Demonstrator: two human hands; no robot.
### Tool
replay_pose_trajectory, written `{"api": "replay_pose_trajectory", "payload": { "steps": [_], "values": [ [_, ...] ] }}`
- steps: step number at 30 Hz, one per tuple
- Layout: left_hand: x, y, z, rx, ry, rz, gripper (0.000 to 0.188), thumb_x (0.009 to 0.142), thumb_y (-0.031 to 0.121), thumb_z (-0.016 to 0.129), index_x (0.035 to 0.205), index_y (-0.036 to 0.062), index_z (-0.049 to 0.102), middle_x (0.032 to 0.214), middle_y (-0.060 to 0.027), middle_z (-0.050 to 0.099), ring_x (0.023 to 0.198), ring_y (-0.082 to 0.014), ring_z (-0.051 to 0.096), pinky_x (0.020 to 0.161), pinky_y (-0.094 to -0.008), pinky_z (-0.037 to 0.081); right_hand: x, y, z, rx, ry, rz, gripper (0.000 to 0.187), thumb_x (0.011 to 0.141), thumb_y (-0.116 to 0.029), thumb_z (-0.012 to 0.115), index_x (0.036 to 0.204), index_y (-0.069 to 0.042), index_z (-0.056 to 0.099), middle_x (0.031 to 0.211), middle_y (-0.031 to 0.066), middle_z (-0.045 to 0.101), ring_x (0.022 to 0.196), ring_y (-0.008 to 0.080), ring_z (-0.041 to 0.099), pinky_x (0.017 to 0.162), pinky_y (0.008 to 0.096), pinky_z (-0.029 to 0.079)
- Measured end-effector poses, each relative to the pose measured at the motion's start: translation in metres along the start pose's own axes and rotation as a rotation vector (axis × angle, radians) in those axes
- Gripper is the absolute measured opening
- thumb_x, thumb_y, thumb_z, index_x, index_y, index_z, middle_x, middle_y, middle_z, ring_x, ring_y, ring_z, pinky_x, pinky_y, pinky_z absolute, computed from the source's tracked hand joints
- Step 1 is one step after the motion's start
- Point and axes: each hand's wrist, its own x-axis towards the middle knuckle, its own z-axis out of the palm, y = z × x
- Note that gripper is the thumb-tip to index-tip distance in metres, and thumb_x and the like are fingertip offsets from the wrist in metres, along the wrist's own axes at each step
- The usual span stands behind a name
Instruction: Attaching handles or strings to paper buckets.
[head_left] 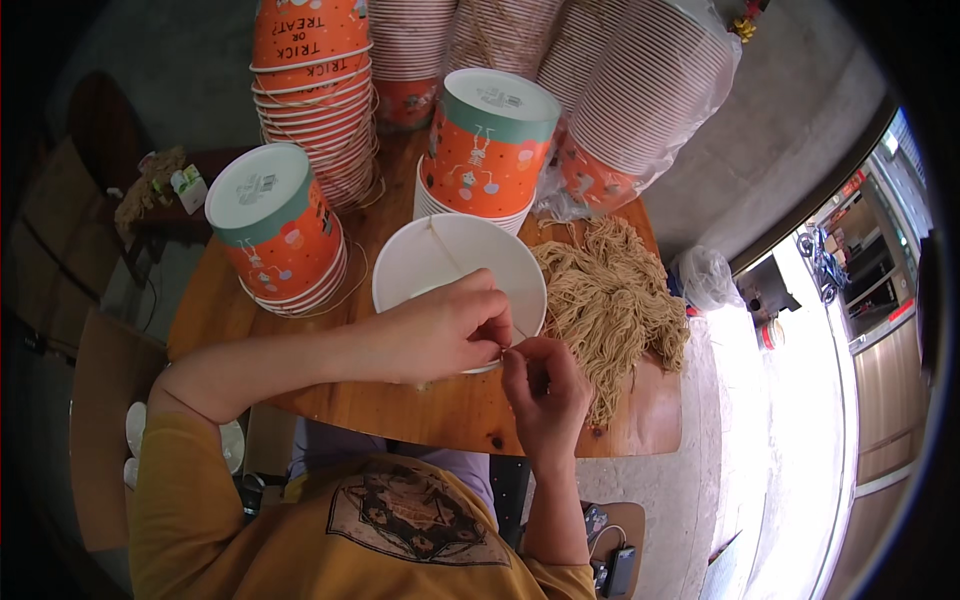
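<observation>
A white-lined paper bucket [405, 262] stands mouth up on the wooden table in front of me. Thin tan string [446, 250] runs from its far rim across the opening. My left hand [455, 325] reaches over the bucket, its fingers pinched on the string at the near right rim. Beside it, my right hand [548, 390] is closed in a pinch on the string at the same spot, fingertips almost touching the left ones. The exact knot or hole between them is too small to make out. To the right lies a loose heap of tan strings [615, 300].
Upside-down orange and green paper buckets stand at left [270, 235] and behind [490, 150]. A tall strung stack [315, 120] and plastic-wrapped stacks [650, 90] fill the back. The wooden table's [440, 420] near edge is at my lap. A bright doorway lies right.
</observation>
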Motion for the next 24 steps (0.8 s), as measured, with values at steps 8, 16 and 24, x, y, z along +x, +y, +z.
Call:
{"api": "replay_pose_trajectory", "payload": {
  "steps": [8,16,24],
  "values": [
    [-0.001,-0.001,0.009,0.262,0.165,0.162,0.01,0.084,0.004,0.059,0.091,0.0028,0.052,0.092,-0.0101,0.056,0.087,-0.0282,0.06,0.073,-0.0377,0.049,-0.002,0.003,0.01,-0.116,0.101,-0.188,0.017,0.077,-0.007,0.075,0.087,-0.011,0.061,0.059,-0.0016,0.049,0.054,0.0171,0.047,0.057,0.0301,0.041],
    [-0.004,0.0,0.01,0.115,0.171,0.074,0.013,0.083,0.004,0.06,0.09,0.0021,0.049,0.088,-0.0103,0.059,0.083,-0.0289,0.061,0.07,-0.0375,0.049,-0.002,0.003,0.011,-0.179,0.136,-0.305,0.02,0.076,-0.005,0.076,0.088,-0.009,0.061,0.059,-0.0022,0.05,0.053,0.0155,0.048,0.059,0.0295,0.04],
    [-0.002,0.004,0.011,-0.046,0.158,0.029,0.02,0.084,0.001,0.06,0.097,0.0021,0.045,0.086,-0.0095,0.062,0.079,-0.0247,0.064,0.068,-0.0355,0.05,-0.006,0.005,0.014,-0.079,0.18,-0.157,0.015,0.081,-0.006,0.073,0.091,-0.008,0.061,0.064,0.0009,0.056,0.055,0.0182,0.051,0.059,0.0304,0.043]
  ]
}}
